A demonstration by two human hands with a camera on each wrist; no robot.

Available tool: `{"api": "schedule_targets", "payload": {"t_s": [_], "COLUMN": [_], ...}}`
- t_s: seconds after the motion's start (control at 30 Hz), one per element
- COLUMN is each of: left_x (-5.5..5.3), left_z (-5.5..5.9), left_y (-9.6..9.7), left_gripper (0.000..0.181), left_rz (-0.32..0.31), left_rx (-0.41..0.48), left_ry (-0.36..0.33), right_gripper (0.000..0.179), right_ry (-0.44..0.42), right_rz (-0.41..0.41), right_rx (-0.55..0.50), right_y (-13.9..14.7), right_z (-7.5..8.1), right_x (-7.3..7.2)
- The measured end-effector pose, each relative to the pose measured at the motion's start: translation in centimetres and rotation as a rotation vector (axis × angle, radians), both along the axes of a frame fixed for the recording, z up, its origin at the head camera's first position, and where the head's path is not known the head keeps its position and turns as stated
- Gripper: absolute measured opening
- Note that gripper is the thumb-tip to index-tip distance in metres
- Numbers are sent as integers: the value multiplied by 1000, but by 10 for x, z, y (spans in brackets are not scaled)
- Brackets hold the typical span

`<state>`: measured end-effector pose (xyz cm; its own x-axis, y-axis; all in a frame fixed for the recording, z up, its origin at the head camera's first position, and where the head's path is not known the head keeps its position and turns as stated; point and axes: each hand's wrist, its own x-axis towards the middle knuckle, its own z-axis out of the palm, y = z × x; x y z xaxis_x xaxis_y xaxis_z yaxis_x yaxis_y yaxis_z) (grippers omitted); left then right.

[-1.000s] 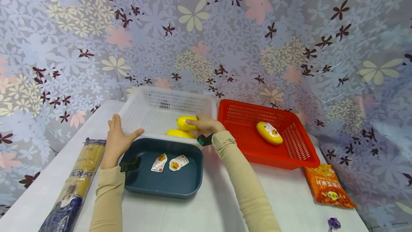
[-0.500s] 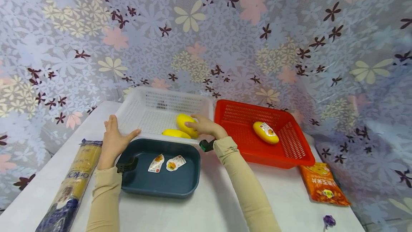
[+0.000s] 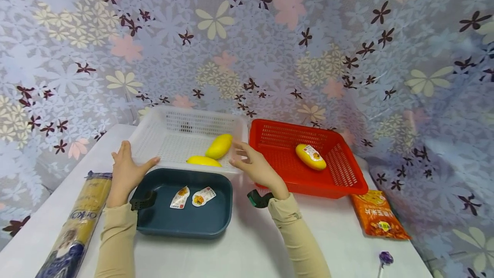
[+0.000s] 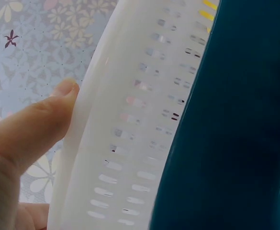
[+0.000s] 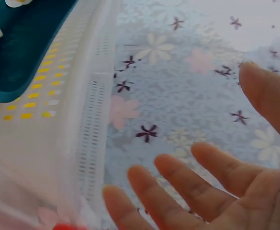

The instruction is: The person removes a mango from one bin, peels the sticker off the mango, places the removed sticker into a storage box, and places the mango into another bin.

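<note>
My left hand is at the front left corner of the white basket, fingers extended and thumb stretched to its rim; the left wrist view shows the thumb right at that rim. Two yellow mangoes lie inside: one mango leans at the right, partly over the other mango along the front wall. Beside the basket's right end is my right hand, its fingers loosely spread with nothing in them, as the right wrist view confirms.
A dark teal tray with two paper labels stands in front of the white basket. To the right is a red basket holding a labelled mango. Spaghetti, an orange snack bag and a lollipop lie around.
My right hand has set a mango down in the white basket, let go and drawn back to the right and toward me. The left hand stays at the rim.
</note>
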<state>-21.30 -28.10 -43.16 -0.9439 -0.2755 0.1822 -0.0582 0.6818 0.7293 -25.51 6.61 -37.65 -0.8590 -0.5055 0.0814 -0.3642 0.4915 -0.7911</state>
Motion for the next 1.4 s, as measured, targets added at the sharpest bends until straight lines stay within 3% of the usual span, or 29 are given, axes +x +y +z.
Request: {"api": "schedule_targets", "payload": {"t_s": [0.2,0.4,0.7,0.97,1.1,1.23,1.4], "left_x": [2,4,9,13,18,21,25], "left_z": [1,5,12,27,33,35,35], "left_y": [-2,0,6,31,49,74,119], "left_gripper": [109,105,99,75,65,58,56], "left_rz": [32,63,97,132,98,6,-175], "left_rx": [-28,-69,-100,-183,-204,-201,-193], "left_ry": [24,46,48,105,179,250,211], "right_gripper": [59,57,54,48,47,47,51], "right_ry": [104,164,229,250,229,238,223], "right_rz": [-45,-111,-176,-260,-344,-423,-506], "right_rx": [-48,-94,-167,-156,-139,-148,-166], "right_y": [28,57,81,108,127,146,166], "right_z": [-4,-6,-13,-11,-7,-4,-1], "right_x": [34,54,59,62,62,63,66]}}
